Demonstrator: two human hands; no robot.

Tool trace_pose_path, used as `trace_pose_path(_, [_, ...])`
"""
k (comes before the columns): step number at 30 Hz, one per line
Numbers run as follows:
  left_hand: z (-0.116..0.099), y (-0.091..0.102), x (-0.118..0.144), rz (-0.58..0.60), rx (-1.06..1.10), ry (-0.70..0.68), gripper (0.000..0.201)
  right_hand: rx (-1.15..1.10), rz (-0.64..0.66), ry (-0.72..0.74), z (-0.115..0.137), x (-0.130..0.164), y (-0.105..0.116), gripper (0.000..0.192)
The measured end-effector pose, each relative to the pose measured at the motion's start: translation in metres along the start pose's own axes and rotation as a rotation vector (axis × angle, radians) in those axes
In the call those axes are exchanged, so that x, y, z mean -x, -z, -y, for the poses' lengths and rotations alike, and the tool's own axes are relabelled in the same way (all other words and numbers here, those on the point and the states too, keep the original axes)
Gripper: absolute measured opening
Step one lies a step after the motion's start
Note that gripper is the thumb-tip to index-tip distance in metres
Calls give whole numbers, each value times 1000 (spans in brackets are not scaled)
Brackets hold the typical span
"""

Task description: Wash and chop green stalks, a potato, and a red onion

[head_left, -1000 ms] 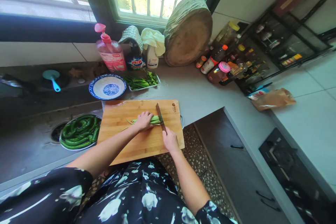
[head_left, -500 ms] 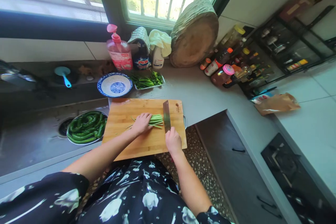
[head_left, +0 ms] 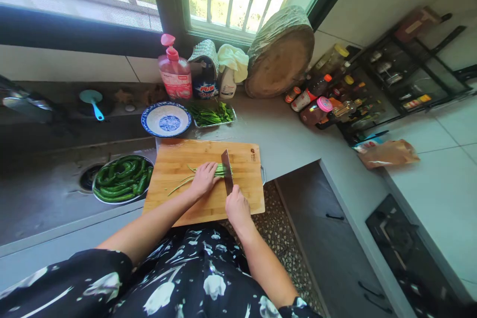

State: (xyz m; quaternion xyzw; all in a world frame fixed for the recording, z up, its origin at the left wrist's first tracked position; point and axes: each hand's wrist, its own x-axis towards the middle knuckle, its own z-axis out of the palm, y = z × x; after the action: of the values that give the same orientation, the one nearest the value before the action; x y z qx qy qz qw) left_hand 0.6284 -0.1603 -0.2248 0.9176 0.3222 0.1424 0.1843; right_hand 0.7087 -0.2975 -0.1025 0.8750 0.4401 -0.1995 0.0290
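Kitchen counter under a barred window carries a wooden cutting board (head_left: 208,179). Left hand (head_left: 203,179), fingers curled together, presses a bundle of green stalks (head_left: 219,171) flat at board centre. Right hand (head_left: 235,208) is clenched around a cleaver (head_left: 226,175), blade across the stalks' right end. Step: slicing. Next cut likely calls for drawing the left fingers clear of the blade.

Bowl of green peppers (head_left: 121,185) sits in sink, left. Blue-patterned plate (head_left: 166,119) beside tray of greens (head_left: 210,114) on the tabletop (head_left: 290,134). Pink soap bottle (head_left: 175,70) and round wooden block (head_left: 280,55) under window. Sauce bottles (head_left: 313,102) crowd the corner, right.
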Motion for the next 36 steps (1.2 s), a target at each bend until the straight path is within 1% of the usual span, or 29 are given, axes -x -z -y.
trace_pose_path(3, [-3, -4, 2, -32, -6, 19, 44, 16, 64, 14, 2, -5, 0, 22])
trace_pose_path(7, [-3, -7, 3, -46, -10, 6, 41, 32, 111, 27, 3, -13, 5, 31])
trace_pose_path(12, [1, -11, 4, -45, -24, -11, 41, -10, 170, 18, 3, -28, 8, 30])
trace_pose_path(15, [2, -14, 5, -44, -30, -2, 41, -28, 180, 11, 2, -35, 0, 28])
trace_pose_path(22, [0, -14, 5, -19, 6, 49, 42, -18, 168, 5, 4, -41, -31, 26])
trace_pose_path(26, [-2, -9, 5, 1, 13, 66, 42, -21, 118, 4, 3, -39, -38, 22])
trace_pose_path(28, [-4, -8, 5, 1, 2, 59, 42, -18, 95, -5, 3, -39, -37, 22])
trace_pose_path(31, [-7, -5, 6, -5, -43, 48, 40, -2, 97, 1, 6, -44, -30, 25])
trace_pose_path(34, [-9, 0, 5, 8, -54, 59, 42, 1, 95, 16, 9, -45, -16, 26])
trace_pose_path(36, [-7, 5, 3, 39, -28, 43, 48, -3, 68, 10, 10, -39, -4, 24])
